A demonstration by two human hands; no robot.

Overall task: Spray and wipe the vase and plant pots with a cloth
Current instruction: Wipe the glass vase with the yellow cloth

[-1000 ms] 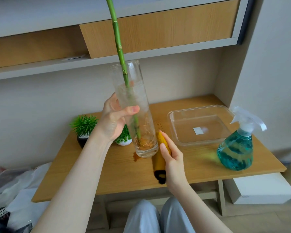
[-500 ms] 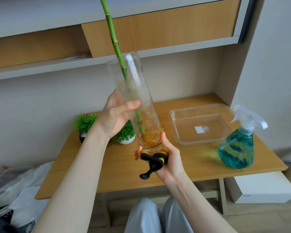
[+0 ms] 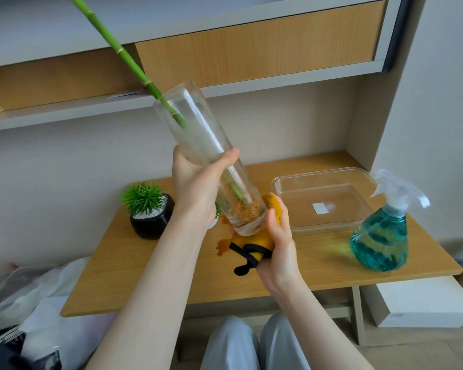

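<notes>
Wiping step, vase first. Left hand grips the glass vase mid-body, fingers wrapped round it, tilted w/ mouth up-left, held above the surface. Bamboo stalk sticks out the top, roots at the bottom. Right hand clutches the yellow cloth, pressed vs the vase base. Next prob: rub cloth round base & up the sides, turning vase w/ left; keep tilt shallow so stalk stays in. Black plant pot & spray bottle wait on the surface.

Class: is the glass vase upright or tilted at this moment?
Tilted. The vase is lifted off the table, mouth leaning up-left, base down-right against the cloth; the left hand grips its middle.
</notes>
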